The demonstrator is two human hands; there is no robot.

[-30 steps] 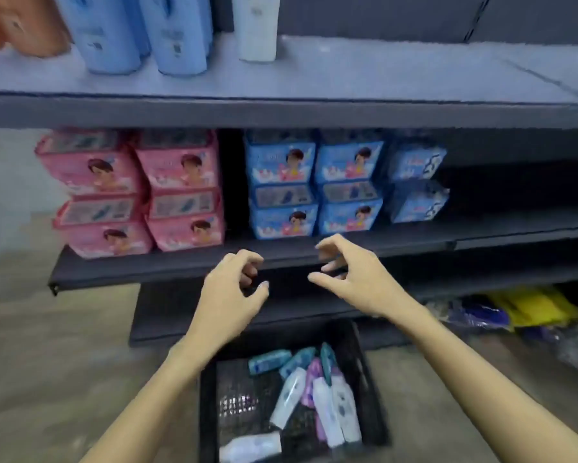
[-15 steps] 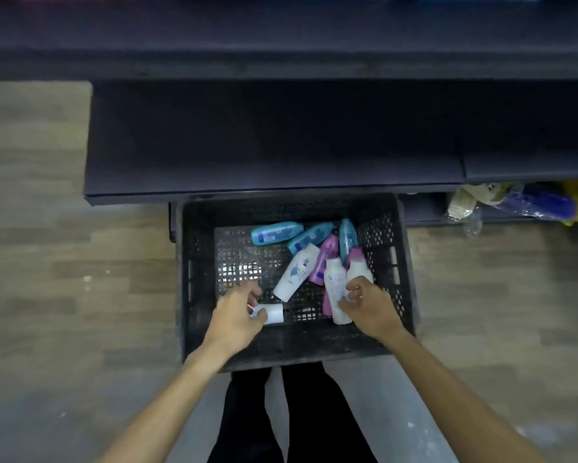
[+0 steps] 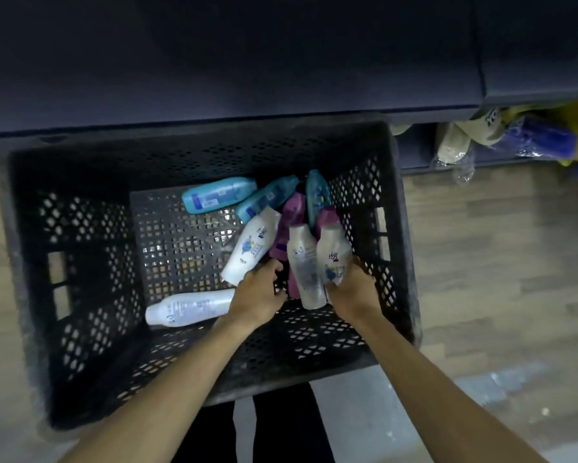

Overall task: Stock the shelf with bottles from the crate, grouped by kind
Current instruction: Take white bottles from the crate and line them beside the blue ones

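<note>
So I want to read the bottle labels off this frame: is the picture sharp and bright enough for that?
Hardly: the head view is dim, the shelf above nearly black; label print on the white bottles is smeared and unreadable; wide-angle bowing bends the crate walls; the left hand and right hand look soft-edged.

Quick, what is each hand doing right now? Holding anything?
Left hand: fingers reach between the bottles in the crate; whether they grip one cannot be told.
Right hand: grips the white bottle with the purple cap.
</note>
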